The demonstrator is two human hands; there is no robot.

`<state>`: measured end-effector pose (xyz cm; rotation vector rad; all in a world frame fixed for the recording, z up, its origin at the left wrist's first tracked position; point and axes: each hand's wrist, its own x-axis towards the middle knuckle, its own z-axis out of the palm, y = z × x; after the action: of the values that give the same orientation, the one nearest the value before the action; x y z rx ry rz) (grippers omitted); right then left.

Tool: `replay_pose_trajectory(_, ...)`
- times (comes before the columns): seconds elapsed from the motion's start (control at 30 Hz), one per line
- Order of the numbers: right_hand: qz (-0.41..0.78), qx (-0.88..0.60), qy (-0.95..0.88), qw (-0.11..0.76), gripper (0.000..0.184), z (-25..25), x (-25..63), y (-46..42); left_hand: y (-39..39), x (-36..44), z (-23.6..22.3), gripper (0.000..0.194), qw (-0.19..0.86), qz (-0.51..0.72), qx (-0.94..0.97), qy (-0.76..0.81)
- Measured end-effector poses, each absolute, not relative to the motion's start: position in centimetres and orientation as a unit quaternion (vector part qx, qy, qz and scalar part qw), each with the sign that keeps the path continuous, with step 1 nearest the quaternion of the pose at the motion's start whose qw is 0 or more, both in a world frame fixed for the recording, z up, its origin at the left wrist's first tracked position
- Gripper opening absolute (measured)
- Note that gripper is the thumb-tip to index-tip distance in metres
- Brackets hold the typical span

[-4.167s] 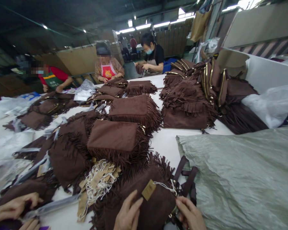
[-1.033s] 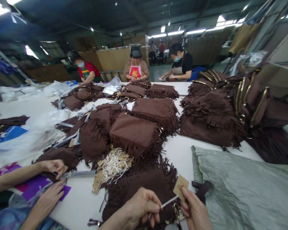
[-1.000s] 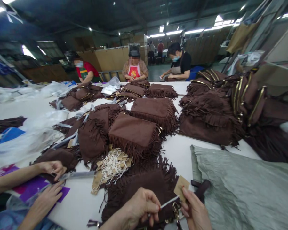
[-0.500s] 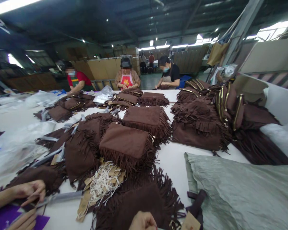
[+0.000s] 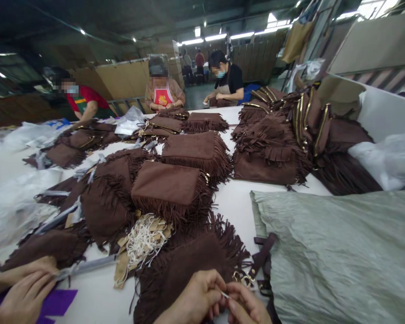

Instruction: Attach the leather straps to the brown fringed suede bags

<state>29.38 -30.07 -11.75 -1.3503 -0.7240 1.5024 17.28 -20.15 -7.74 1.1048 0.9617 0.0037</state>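
Note:
My left hand (image 5: 197,299) and my right hand (image 5: 248,305) meet at the bottom edge, fingertips pinched together on a thin white string (image 5: 224,295). They hover over a brown fringed suede bag (image 5: 185,270) lying on the white table (image 5: 234,200). The bag's gold clasp (image 5: 242,279) and dark strap (image 5: 263,256) lie just right of my hands. The paper tag is not visible now. A heap of brown paper tags with white strings (image 5: 141,243) sits to the left of the bag.
More fringed bags (image 5: 170,186) are piled across the table, with a big stack (image 5: 273,139) at the right. A grey-green sack (image 5: 337,252) covers the near right. Another person's hands (image 5: 23,292) work at the bottom left; three people sit at the far end.
My hands have come together over the bag, and the paper tag held up by my right hand a second ago is out of sight. The view has tilted and shifted.

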Motion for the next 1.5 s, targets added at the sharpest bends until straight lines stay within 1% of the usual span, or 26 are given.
replay_pose_trajectory(0.1, 0.577, -0.59, -0.33, 0.458, 0.037, -12.0, 29.5, -30.2, -20.2, 17.2, -7.5, 0.016, 0.73, -0.011, 0.52, 0.442)
replay_pose_trajectory(0.27, 0.465, -0.662, -0.418, 0.413, 0.028, -12.3, 30.0, -30.6, -20.7, 17.5, -8.1, 0.019, 0.682, -0.051, 0.571, 0.454)
replay_pose_trajectory(0.33, 0.427, -0.695, -0.405, 0.412, 0.028, -12.7, 30.9, -31.3, -21.1, 17.5, -8.7, 0.019, 0.621, -0.074, 0.641, 0.445)
replay_pose_trajectory(0.43, 0.39, -0.753, -0.32, 0.421, 0.031, -13.2, 33.0, -32.6, -22.3, 18.0, -10.2, 0.021, 0.466, -0.117, 0.772, 0.415)
replay_pose_trajectory(0.5, 0.373, -0.776, -0.279, 0.426, 0.034, -13.4, 34.3, -33.2, -23.3, 18.7, -11.4, 0.029, 0.389, -0.142, 0.82, 0.395)
replay_pose_trajectory(0.6, 0.363, -0.782, -0.266, 0.431, 0.036, -13.3, 35.1, -33.4, -24.3, 20.2, -12.9, 0.044, 0.333, -0.132, 0.848, 0.39)
replay_pose_trajectory(0.67, 0.369, -0.78, -0.264, 0.431, 0.037, -13.3, 35.0, -33.3, -24.1, 21.1, -13.4, 0.043, 0.315, -0.122, 0.846, 0.412)
replay_pose_trajectory(0.87, 0.369, -0.775, -0.264, 0.439, 0.036, -14.3, 33.5, -32.7, -21.6, 22.4, -13.3, 0.025, 0.323, -0.147, 0.83, 0.431)
replay_pose_trajectory(1.03, 0.357, -0.762, -0.293, 0.455, 0.032, -15.3, 32.3, -32.6, -21.1, 22.0, -13.5, 0.017, 0.336, -0.118, 0.84, 0.41)
replay_pose_trajectory(1.17, 0.384, -0.755, -0.254, 0.467, 0.035, -16.1, 31.6, -32.7, -20.6, 21.7, -13.7, 0.012, 0.4, -0.068, 0.807, 0.43)
replay_pose_trajectory(1.3, 0.419, -0.732, -0.17, 0.51, 0.04, -16.2, 30.9, -32.2, -19.4, 21.6, -13.7, 0.011, 0.486, -0.04, 0.737, 0.468)
replay_pose_trajectory(1.4, 0.408, -0.732, -0.134, 0.529, 0.04, -16.1, 30.3, -31.7, -18.6, 21.6, -13.6, 0.013, 0.532, -0.038, 0.694, 0.483)
replay_pose_trajectory(1.5, 0.413, -0.733, -0.149, 0.519, 0.039, -16.1, 29.7, -31.5, -17.9, 21.7, -13.2, 0.014, 0.564, -0.051, 0.661, 0.492)
